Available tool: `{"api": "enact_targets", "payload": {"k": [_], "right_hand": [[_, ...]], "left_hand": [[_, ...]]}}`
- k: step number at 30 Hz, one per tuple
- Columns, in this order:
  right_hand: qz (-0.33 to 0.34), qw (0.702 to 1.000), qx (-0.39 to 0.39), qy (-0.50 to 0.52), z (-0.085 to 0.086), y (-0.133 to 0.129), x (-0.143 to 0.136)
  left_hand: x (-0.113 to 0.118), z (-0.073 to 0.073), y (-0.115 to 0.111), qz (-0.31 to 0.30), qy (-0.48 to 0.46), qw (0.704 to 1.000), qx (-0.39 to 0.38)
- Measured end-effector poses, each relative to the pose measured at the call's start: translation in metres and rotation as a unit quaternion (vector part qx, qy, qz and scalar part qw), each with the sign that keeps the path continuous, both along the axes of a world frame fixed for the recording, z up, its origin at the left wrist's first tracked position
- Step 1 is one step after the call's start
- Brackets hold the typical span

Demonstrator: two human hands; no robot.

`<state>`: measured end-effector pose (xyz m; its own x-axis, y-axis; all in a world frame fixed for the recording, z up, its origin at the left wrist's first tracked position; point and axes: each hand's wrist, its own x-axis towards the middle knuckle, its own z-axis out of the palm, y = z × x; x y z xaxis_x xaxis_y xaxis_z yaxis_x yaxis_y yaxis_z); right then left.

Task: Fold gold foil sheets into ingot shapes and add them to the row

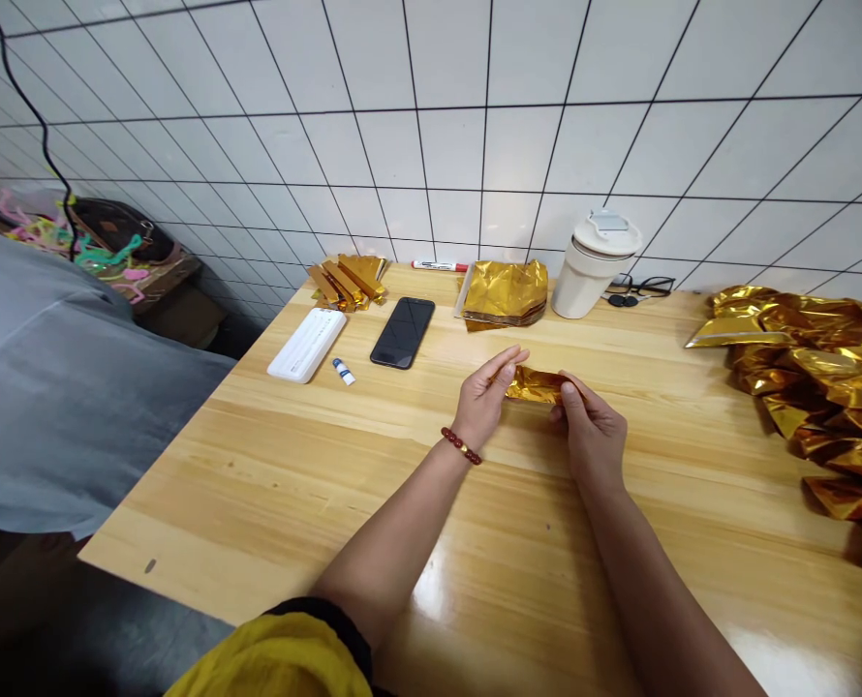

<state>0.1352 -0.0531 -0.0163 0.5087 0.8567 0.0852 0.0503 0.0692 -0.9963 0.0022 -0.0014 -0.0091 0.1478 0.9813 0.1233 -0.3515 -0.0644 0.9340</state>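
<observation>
Between my two hands, just above the wooden table (315, 503), is a folded piece of gold foil paper (538, 385). My left hand (483, 397), with a dark red bead bracelet (461, 446) on its wrist, pinches the foil's left end between thumb and fingers. At the right end, my right hand (592, 426) grips it with the thumb on top; its fingertips are partly hidden. Behind the hands lies a stack of gold foil sheets (506, 290). A heap of folded gold foil pieces (830, 378) covers the table's right side.
Left of my hands lie a black phone (403, 333), a white power bank (307, 345) and a small blue-and-white tube (344, 371). Along the tiled wall are gold strips (348, 282), a marker (438, 266), a white cup (595, 263) and glasses (640, 288). Grey cloth (75, 387) hangs beside the table.
</observation>
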Motion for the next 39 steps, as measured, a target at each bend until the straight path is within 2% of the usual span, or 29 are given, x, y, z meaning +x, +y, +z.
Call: {"api": "enact_targets", "payload": {"k": [5,8,13,17,20,24,31,33,36,39], "right_hand": [[-0.047,0.998,0.019,0.046,-0.0031,0.0036,0.0034],[-0.036,0.998,0.015,0.056,-0.0036,0.0034,0.0028],[0.016,1.000,-0.006,-0.010,-0.0009,-0.0010,-0.0027],[0.002,1.000,-0.002,0.003,-0.0013,-0.0005,-0.0015],[-0.027,0.999,0.013,0.030,-0.0030,0.0016,0.0011],[-0.016,1.000,0.016,0.009,-0.0028,0.0009,0.0000],[0.026,0.997,0.017,-0.066,-0.0025,-0.0056,-0.0050],[0.026,0.998,0.020,-0.058,-0.0033,-0.0051,-0.0040],[-0.011,1.000,0.019,-0.003,-0.0043,-0.0014,-0.0010],[-0.040,0.998,0.026,0.035,-0.0054,0.0031,0.0015]], "left_hand": [[0.0022,-0.0025,0.0004,-0.020,-0.037,0.998,-0.055],[0.0030,-0.0041,-0.0006,-0.033,-0.022,0.998,-0.048],[0.0019,-0.0042,-0.0006,-0.006,-0.009,1.000,-0.027],[0.0024,-0.0035,-0.0005,-0.004,-0.020,1.000,-0.016],[0.0036,-0.0039,0.0002,0.017,-0.040,0.998,-0.046],[0.0032,-0.0041,0.0023,0.040,-0.071,0.992,-0.098],[0.0067,-0.0011,-0.0007,0.033,-0.013,0.999,0.006],[0.0074,-0.0021,-0.0009,0.036,-0.025,0.999,-0.018],[0.0065,-0.0048,0.0008,0.038,-0.067,0.994,-0.071],[0.0048,-0.0059,0.0025,0.025,-0.079,0.993,-0.088]]}}
